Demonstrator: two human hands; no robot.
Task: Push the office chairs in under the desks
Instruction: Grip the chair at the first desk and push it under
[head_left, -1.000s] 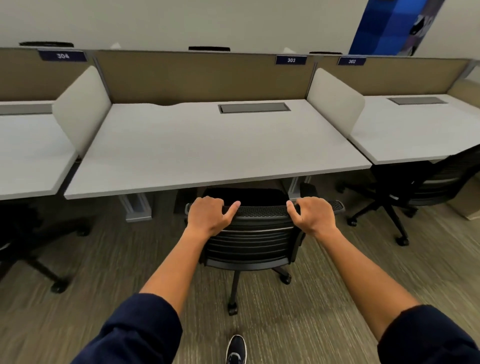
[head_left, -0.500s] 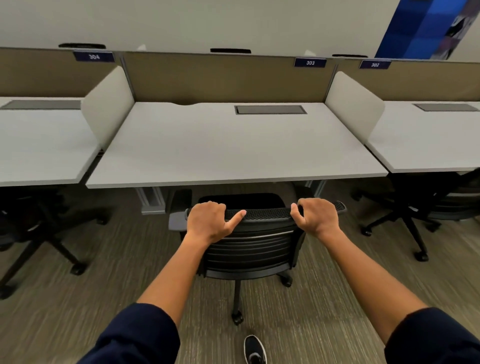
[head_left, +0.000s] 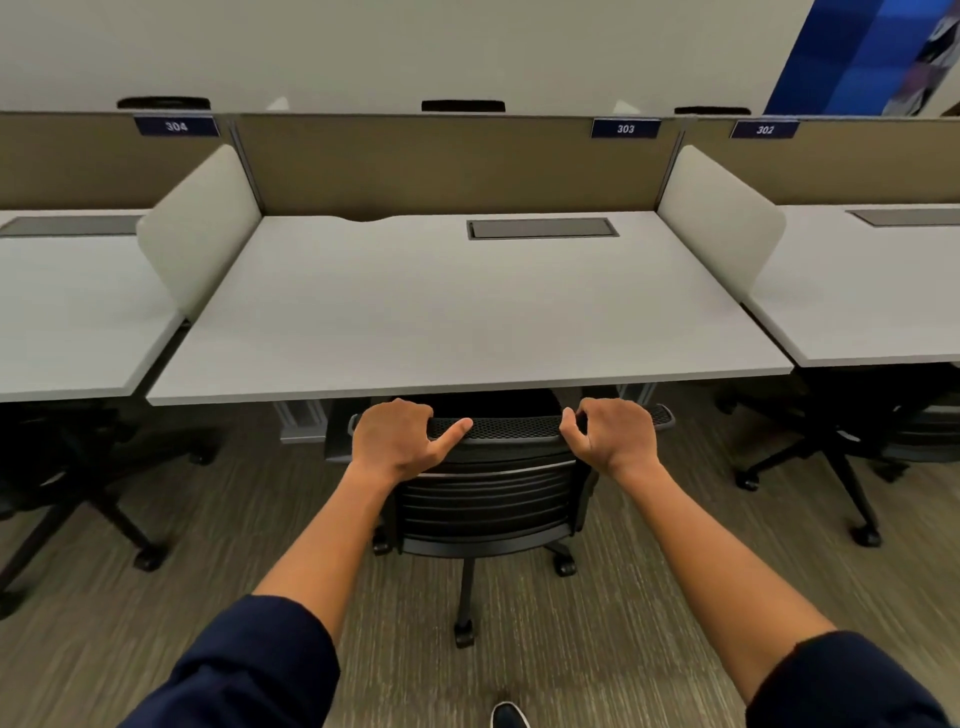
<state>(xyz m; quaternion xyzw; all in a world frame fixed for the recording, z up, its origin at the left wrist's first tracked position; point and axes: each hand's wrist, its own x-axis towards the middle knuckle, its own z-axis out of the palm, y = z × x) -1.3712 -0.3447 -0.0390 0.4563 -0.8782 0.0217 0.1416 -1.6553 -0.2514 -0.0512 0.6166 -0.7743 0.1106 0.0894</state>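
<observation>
A black mesh-back office chair (head_left: 488, 499) stands in front of the middle grey desk (head_left: 457, 317), labelled 303. Its seat sits under the desk's front edge while the backrest and wheeled base remain outside. My left hand (head_left: 397, 439) grips the left end of the backrest's top rail, thumb lying along the rail. My right hand (head_left: 613, 434) grips the right end of the same rail. Both arms are stretched forward.
Another black chair (head_left: 78, 478) stands under the left desk (head_left: 67, 312), labelled 304, and one more (head_left: 852, 431) under the right desk (head_left: 872, 301), labelled 302. White side dividers (head_left: 200, 228) and a tan rear partition (head_left: 447, 166) bound the middle desk. My shoe (head_left: 509, 717) shows on the carpet.
The chair has rolled forward, its seat going further under the middle desk. Both hands kept their grip on the backrest, and my view has moved closer and shifted left.
</observation>
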